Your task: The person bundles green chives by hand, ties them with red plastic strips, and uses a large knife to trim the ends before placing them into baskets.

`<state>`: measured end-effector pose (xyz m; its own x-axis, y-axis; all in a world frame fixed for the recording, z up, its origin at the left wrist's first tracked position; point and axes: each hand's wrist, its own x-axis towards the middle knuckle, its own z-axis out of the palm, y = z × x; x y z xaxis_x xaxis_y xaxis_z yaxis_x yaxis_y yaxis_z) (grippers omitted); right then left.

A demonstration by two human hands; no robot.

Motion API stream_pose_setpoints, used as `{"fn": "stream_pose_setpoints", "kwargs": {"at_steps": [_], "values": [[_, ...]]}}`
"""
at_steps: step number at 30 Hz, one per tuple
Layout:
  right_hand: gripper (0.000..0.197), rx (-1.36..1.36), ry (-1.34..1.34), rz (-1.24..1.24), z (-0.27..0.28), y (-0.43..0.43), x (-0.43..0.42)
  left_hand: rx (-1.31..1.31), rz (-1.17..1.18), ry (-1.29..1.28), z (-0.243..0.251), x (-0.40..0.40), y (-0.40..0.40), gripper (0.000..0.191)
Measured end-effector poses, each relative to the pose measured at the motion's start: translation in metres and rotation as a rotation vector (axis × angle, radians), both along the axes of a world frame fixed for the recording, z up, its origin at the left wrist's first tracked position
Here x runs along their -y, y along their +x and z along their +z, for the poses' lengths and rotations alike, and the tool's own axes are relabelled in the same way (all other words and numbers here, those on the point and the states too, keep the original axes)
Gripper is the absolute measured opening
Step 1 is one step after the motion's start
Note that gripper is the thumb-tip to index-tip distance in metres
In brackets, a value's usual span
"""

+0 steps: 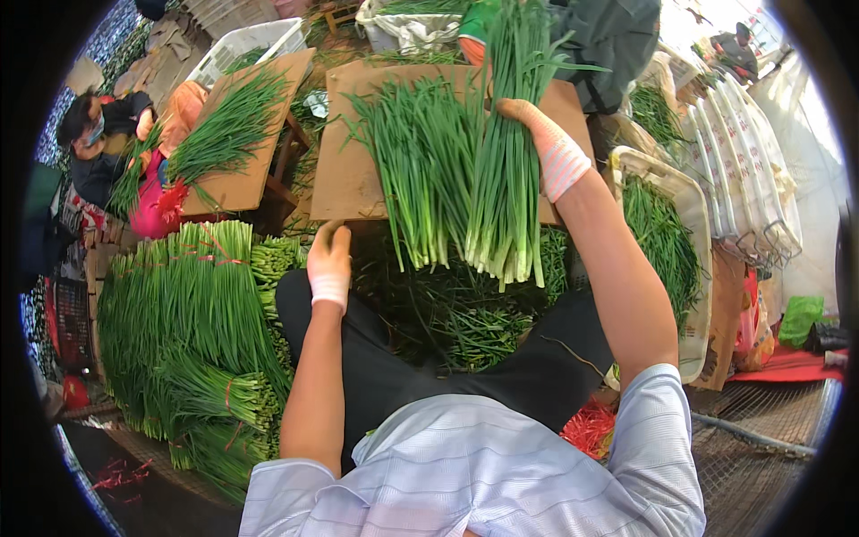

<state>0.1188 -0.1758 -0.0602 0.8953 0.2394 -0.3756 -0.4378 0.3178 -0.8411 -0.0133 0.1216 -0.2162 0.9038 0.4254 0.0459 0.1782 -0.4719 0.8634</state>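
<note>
My right hand, in a knit work glove with a striped cuff, grips a thick bunch of garlic chives. The pale stem ends of this bunch hang past the front edge of the cardboard-topped table. Beside it a loose pile of chives lies on the cardboard, its stem ends also over the edge. My gloved left hand is at the table's front left corner. Its fingers are partly hidden, and I cannot tell whether it grips the edge.
Tied bundles of chives are stacked at my left. Chives fill a white crate at my right, and chive scraps lie between my knees. Another person handles chives by a second table. Red tying strips lie beside my right thigh.
</note>
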Motion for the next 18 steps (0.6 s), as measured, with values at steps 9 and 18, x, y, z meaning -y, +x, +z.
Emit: {"fn": "stream_pose_setpoints", "kwargs": {"at_steps": [9,18], "values": [[0.036,-0.131,0.067,0.054,-0.044,0.022,-0.024,-0.105,-0.356,0.829,-0.011,0.019,0.085,0.021],[0.033,-0.085,-0.219,0.032,-0.036,0.029,-0.02,-0.572,-0.902,0.251,0.023,0.0,-0.048,0.032]]}}
